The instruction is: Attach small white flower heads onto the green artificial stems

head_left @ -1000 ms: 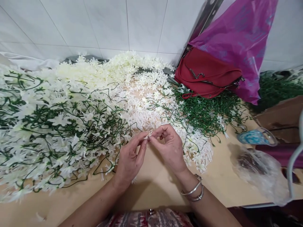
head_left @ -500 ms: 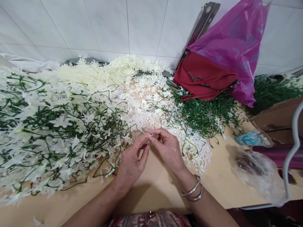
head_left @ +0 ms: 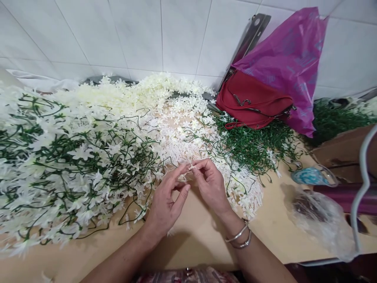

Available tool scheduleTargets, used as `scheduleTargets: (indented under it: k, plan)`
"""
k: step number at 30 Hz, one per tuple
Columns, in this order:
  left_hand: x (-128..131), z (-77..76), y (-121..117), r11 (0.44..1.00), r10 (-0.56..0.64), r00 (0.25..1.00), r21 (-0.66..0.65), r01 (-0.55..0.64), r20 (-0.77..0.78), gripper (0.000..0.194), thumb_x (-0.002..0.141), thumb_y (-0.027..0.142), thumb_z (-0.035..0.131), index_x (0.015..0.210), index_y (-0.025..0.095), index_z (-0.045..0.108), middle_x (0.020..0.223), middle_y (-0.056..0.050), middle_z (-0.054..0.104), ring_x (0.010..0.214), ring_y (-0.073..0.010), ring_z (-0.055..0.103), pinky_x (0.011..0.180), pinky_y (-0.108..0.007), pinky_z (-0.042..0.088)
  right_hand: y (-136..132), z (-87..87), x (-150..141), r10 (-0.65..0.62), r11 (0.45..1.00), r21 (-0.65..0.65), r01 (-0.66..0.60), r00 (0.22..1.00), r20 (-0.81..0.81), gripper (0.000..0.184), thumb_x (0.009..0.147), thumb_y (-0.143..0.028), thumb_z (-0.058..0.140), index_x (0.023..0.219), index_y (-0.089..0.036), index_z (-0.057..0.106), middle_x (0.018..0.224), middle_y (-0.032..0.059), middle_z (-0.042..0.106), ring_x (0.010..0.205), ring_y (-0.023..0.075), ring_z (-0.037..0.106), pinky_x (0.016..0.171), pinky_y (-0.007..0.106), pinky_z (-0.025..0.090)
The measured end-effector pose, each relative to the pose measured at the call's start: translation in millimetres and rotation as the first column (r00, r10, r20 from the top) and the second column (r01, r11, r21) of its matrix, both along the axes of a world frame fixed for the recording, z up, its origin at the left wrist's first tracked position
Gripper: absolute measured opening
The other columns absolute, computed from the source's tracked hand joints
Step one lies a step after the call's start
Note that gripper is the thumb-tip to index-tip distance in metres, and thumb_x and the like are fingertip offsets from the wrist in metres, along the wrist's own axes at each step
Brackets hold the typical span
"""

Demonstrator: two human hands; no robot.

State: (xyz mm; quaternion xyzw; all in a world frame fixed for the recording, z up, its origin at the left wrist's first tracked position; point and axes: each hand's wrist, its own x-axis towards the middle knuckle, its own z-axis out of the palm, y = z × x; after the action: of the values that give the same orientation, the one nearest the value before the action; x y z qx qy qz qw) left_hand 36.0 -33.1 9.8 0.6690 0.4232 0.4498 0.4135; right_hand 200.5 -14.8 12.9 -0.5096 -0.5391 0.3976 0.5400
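Over the table's middle, a small white flower piece (head_left: 191, 168) is pinched between the thumb and index finger of my right hand (head_left: 212, 188). My left hand (head_left: 167, 201) meets it from the other side, its fingertips close to the piece and its thumb held apart below. Whether the left fingertips touch the piece is hard to tell. Just beyond both hands lies a spread of thin white stamen-like pieces (head_left: 185, 143). A large heap of artificial white flowers on green stems (head_left: 79, 153) fills the left side.
Cream blossoms (head_left: 156, 86) lie along the tiled wall. A red handbag (head_left: 256, 100) and purple plastic bag (head_left: 288, 67) rest by green stems (head_left: 250, 145). At right are a clear plastic bag (head_left: 324, 224), a blue-patterned item (head_left: 310, 175), a cardboard box (head_left: 341, 143) and a grey curved tube (head_left: 363, 169).
My left thumb has come away from its fingers. The small white piece shows more clearly in my right fingertips. The view has shifted slightly.
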Motion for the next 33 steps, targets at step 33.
scheduleTargets:
  k: [33]
  plan:
    - [5.2,35.1,60.3,0.967,-0.044,0.776,0.169,0.192,-0.629,0.010,0.096,0.011,0.060,0.094,0.021,0.063,0.084,0.000,0.069,0.072,-0.0179,0.064,0.069,-0.029,0.044,15.0,3.7,25.7,-0.258,0.965,0.032,0.261,0.964,-0.067,0.019,0.095,-0.036,0.065,0.088,-0.025,0.051,0.077,-0.0036,0.053,0.069,0.0154,0.049,0.067,0.030,0.040]
